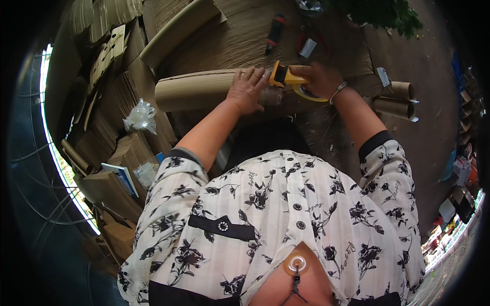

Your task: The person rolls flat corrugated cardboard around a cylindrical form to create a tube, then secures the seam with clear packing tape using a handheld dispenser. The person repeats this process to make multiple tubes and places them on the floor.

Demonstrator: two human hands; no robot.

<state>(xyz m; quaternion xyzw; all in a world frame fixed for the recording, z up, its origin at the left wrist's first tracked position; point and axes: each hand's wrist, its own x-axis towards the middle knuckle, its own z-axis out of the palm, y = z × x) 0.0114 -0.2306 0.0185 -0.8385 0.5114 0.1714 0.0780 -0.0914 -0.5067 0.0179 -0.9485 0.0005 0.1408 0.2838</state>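
Observation:
A rolled sheet of corrugated cardboard lies crosswise before me, with its cut edge along the top. My left hand rests on the roll's right part, fingers spread and palm down. Just to its right, my right hand grips a yellow tape dispenser holding a roll of tape. The dispenser's head is close to the left fingertips; whether they touch is not plain. Clear tape or film shows at the right end of the cardboard roll, beneath the dispenser.
Beyond my hands lie a red-and-black tool and red-handled pliers. Two cardboard tubes are at the right. Stacked cardboard, a crumpled plastic bag and a blue-white booklet stand at the left. Green leaves hang at the top right.

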